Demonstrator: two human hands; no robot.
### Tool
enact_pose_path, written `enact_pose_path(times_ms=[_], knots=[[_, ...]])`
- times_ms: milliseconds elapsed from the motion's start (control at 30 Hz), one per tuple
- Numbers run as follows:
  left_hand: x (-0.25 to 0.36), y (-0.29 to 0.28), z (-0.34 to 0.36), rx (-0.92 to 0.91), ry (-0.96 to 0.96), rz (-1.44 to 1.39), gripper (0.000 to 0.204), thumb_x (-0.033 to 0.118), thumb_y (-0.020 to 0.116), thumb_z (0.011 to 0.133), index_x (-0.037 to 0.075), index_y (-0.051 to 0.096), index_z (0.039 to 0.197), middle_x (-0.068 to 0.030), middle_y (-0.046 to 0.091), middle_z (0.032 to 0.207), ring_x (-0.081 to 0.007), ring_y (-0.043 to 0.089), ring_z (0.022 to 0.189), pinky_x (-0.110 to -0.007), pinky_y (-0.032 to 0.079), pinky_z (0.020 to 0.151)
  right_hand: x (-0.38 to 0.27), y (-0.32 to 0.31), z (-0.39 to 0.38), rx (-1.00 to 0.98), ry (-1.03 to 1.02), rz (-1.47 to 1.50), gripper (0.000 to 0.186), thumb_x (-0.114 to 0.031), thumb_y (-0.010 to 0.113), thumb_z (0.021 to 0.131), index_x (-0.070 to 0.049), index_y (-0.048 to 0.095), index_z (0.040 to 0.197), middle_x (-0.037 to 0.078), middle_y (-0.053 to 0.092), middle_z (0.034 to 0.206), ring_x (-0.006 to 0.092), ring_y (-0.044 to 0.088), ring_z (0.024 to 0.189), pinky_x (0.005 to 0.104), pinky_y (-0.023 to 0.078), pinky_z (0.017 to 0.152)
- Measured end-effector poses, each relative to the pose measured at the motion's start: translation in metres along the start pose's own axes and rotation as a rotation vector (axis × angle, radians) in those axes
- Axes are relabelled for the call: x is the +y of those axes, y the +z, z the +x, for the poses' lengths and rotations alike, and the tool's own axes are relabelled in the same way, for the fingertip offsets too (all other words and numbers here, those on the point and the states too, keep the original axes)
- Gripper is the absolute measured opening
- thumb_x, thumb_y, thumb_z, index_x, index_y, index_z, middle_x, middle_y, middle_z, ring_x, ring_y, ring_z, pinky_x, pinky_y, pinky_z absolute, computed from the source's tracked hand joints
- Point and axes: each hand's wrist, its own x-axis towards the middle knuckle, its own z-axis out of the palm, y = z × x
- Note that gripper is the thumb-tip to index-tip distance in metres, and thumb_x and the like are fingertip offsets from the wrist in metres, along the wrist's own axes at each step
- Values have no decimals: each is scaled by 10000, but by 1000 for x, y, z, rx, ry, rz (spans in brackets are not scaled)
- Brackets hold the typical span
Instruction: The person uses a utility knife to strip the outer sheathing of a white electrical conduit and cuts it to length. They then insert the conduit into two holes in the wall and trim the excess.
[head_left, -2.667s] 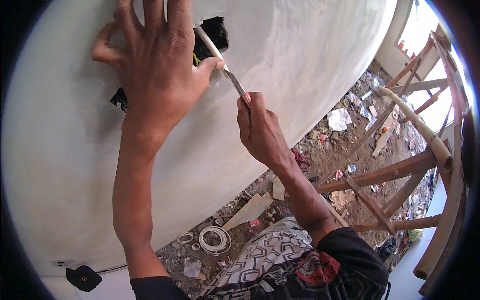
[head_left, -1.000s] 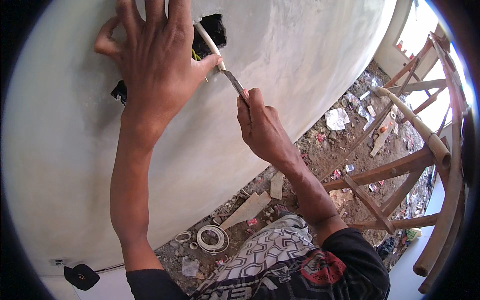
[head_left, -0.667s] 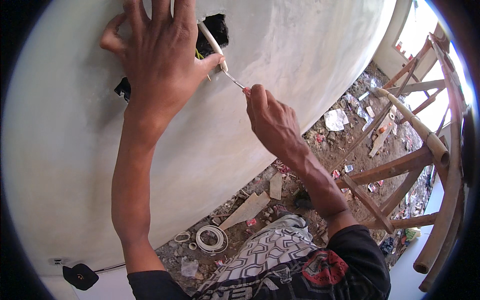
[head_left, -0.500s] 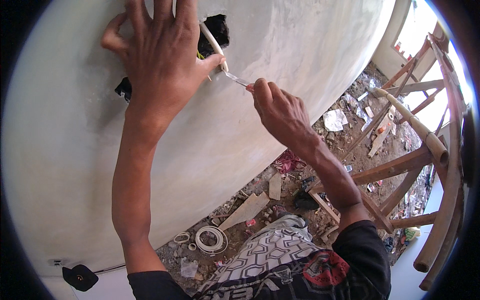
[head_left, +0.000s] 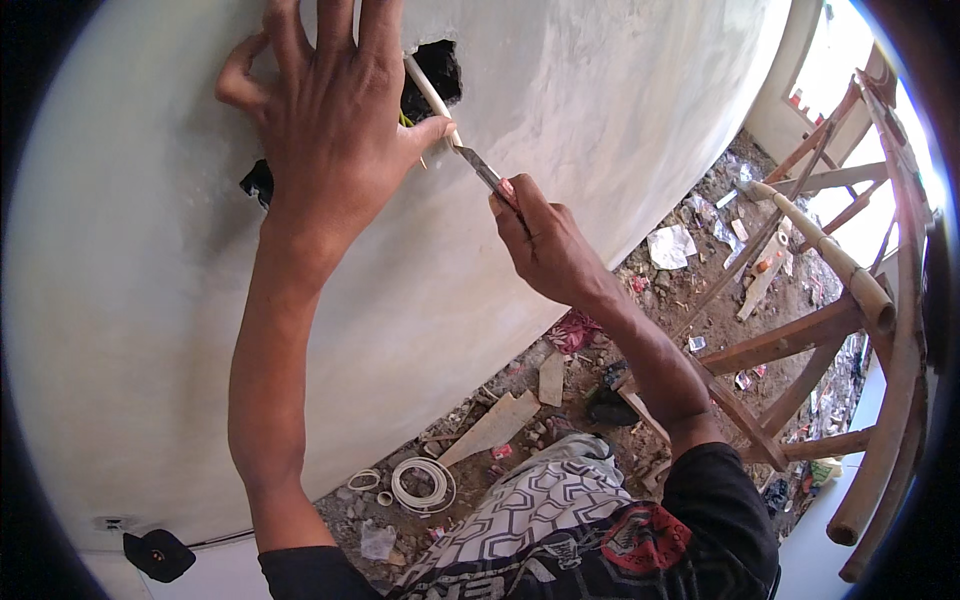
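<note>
A thick white cable [head_left: 428,92] comes out of a rough dark hole [head_left: 446,68] in the pale plastered wall [head_left: 150,330]. My left hand [head_left: 340,150] lies on the wall left of the hole with its fingers spread, and its thumb presses on the cable near the lower end. My right hand [head_left: 555,245] grips a utility knife [head_left: 482,170], its blade tip at the cable end just below that thumb. Thin yellow-green wire [head_left: 406,120] shows at the hole's lower left. A second hole [head_left: 257,182] is partly covered by my left wrist.
A coil of white cable [head_left: 400,488] lies on the littered dirt floor beside a wooden board [head_left: 490,430]. At the right stands a frame of timber and bamboo poles [head_left: 835,255]. A black cap-like object [head_left: 158,555] is at the lower left.
My right hand has turned, so the knife's dark blade now points more steeply up at the cable end. My left hand keeps its spread pose, with its thumb still against the cable.
</note>
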Motion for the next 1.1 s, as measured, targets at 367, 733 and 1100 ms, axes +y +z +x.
enact_pose_path(times_ms=[367,733,1100], knots=[[8,16,-1,50,-87,193,1288,349,1008,475,82,282,1504,-149,265,1570,-385,145,1510,-653,193,1138,-27,18,-9,-181,376,900,265,-311,408,1102,-77,429,980,-24,416,666,78,395,479,283,350,396],[8,8,0,0,-81,134,1270,327,1001,493,89,274,1507,-146,253,1577,-389,141,1512,-650,193,1146,-4,27,-8,123,43,113,203,-209,478,1072,-35,392,1012,157,533,672,309,544,510,450,406,458],[11,10,0,50,-91,214,1264,335,1002,488,103,287,1505,-132,270,1572,-373,147,1513,-639,200,1123,2,48,-6,292,-14,-172,185,-154,485,1062,-32,356,1011,208,557,690,426,575,560,500,427,488]])
